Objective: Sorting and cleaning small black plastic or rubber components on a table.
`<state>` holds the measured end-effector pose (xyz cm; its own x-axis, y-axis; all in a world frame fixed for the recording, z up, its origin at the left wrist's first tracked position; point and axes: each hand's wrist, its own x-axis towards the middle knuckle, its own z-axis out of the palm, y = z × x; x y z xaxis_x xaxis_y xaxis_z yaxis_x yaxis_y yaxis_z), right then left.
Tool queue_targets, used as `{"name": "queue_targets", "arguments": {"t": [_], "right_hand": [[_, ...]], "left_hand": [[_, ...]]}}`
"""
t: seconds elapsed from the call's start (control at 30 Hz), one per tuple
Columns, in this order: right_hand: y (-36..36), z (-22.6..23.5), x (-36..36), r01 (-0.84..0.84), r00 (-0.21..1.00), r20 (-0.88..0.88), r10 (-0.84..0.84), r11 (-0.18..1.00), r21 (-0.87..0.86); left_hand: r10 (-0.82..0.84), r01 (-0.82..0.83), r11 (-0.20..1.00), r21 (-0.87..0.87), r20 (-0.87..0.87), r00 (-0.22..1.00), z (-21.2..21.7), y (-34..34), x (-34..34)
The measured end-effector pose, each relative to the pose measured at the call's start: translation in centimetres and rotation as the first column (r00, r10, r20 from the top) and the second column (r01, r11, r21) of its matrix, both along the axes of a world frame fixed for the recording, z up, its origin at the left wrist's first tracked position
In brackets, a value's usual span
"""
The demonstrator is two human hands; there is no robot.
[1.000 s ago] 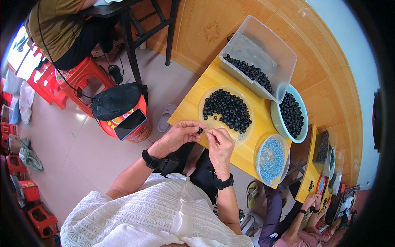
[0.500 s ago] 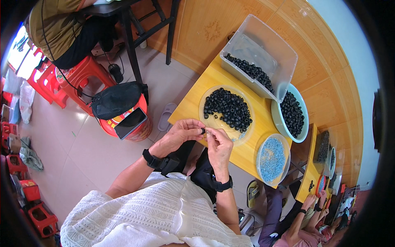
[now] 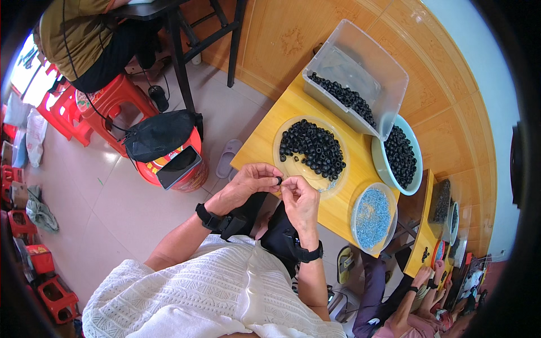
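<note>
Well, over the near edge of the table (image 3: 293, 104), near the dish (image 3: 289, 170) of similar pieces, both hands meet. The left hand (image 3: 248, 183) pinches a bead (image 3: 279, 181) between thumb and finger; the right hand (image 3: 301, 198) comes close against it, though I cannot tell whether its fingertips grip anything. The bead is probably light, stiff, hardly fragile, perhaps slippery, best held by its sides. It looks tiny, black and rounded.

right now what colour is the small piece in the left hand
Black; the small piece in the left hand shows in the head view.
</note>
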<state>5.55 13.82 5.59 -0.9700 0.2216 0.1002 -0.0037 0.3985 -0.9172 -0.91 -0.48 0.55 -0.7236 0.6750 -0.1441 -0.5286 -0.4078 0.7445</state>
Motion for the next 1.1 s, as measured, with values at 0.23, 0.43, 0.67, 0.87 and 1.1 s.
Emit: {"name": "queue_targets", "arguments": {"t": [0.23, 0.43, 0.67, 0.87, 1.1], "right_hand": [[0.4, -0.4, 0.1, -0.057, 0.998, 0.025, 0.062, 0.983, -0.177], [0.5, 0.1, 0.0, -0.016, 0.998, 0.056, 0.032, 0.963, -0.270], [0.0, -0.5, 0.2, -0.007, 1.000, -0.029, 0.004, 0.995, -0.100], [1.1, 0.2, -1.3, 0.135, 0.978, -0.184, -0.095, 0.966, 0.222], [4.6, -1.5, -6.6, 0.110, 0.994, -0.075, -0.080, 0.788, 0.605]], "left_hand": [[-0.033, 0.033, 0.999, 0.010, -0.038, 0.999, 0.3, -0.1, 0.1], [-0.067, 0.068, 0.998, 0.018, -0.054, 0.996, 0.2, 0.0, 0.1], [-0.057, 0.053, 0.994, 0.100, 0.039, 0.998, -0.2, 0.1, 0.0], [0.012, -0.026, 0.993, 0.113, 0.128, 0.992, 0.0, -0.5, 0.1], [0.023, -0.036, 0.993, 0.109, 0.119, 0.993, 0.1, -0.7, 0.2]]}}
